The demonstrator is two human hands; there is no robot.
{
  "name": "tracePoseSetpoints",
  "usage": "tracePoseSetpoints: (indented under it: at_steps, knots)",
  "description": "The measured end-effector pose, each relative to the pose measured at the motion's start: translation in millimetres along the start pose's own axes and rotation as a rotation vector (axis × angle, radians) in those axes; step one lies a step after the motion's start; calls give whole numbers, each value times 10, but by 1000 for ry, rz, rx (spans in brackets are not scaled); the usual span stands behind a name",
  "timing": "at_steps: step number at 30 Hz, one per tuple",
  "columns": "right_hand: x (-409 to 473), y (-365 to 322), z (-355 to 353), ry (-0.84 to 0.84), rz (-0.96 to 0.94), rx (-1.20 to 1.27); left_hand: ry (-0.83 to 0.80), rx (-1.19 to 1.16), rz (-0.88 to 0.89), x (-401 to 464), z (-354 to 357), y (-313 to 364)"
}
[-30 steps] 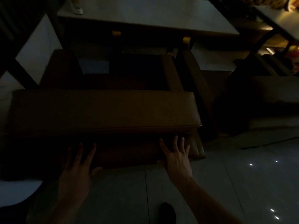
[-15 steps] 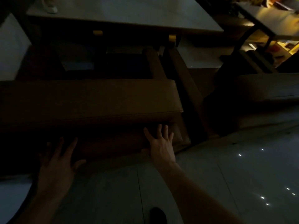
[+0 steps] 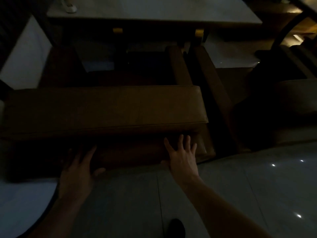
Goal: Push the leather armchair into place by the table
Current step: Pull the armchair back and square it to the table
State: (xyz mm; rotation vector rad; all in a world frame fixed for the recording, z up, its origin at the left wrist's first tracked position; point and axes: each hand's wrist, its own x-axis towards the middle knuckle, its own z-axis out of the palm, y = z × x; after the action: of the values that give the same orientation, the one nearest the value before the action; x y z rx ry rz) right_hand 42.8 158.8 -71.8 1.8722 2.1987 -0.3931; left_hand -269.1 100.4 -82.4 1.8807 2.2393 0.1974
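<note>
Dim room; hands [image 3: 181,157] press leather armchair [image 3: 106,109]; no writing legible.

In dim light, a brown leather armchair [image 3: 106,109] is seen from behind and above, its padded back top running across the middle, with a pale table [image 3: 154,9] just beyond its seat. The left hand [image 3: 77,170] and right hand [image 3: 181,155] lie flat with spread fingers against the chair's rear panel below the back's seam, the right near the chair's right corner. A second armchair [image 3: 211,86] stands just to the right, and a dark shoe [image 3: 176,228] shows on the glossy tiled floor [image 3: 240,194] at the bottom.
</note>
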Motion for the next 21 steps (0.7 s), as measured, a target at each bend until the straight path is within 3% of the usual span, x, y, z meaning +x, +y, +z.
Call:
tracePoseSetpoints:
  at_steps: [21]
  knots:
    - [-70, -116, 14, 24, 104, 65, -17, 21, 11, -4, -40, -69]
